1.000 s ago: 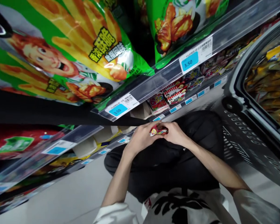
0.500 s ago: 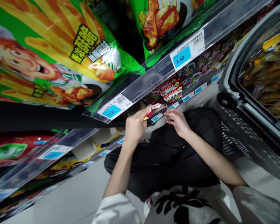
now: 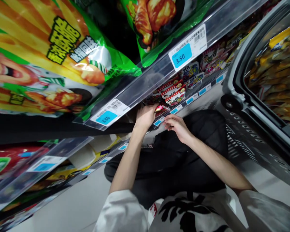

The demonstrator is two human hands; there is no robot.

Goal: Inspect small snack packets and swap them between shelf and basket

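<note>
My left hand (image 3: 145,116) reaches into a low shelf (image 3: 183,103) and is closed on a small red snack packet (image 3: 159,108), partly hidden by the fingers. Beside that packet stand other small red and white snack packs (image 3: 172,93). My right hand (image 3: 177,126) hovers just below the shelf's front edge, near a blue price tag (image 3: 157,122). Its fingers are loosely curled and nothing shows in them. Both arms wear white sleeves, and my dark trousers lie beneath.
Large green snack bags (image 3: 62,58) fill the shelf above, behind a rail with 3.50 price labels (image 3: 186,48). A grey plastic shopping basket (image 3: 251,106) holding yellow packets stands at the right. Lower shelves with red bags (image 3: 7,159) sit at the left. Pale floor lies below.
Both hands held the red packet near my lap a second ago. The left hand has carried it up into the shelf; the right hand let go and stays just below.
</note>
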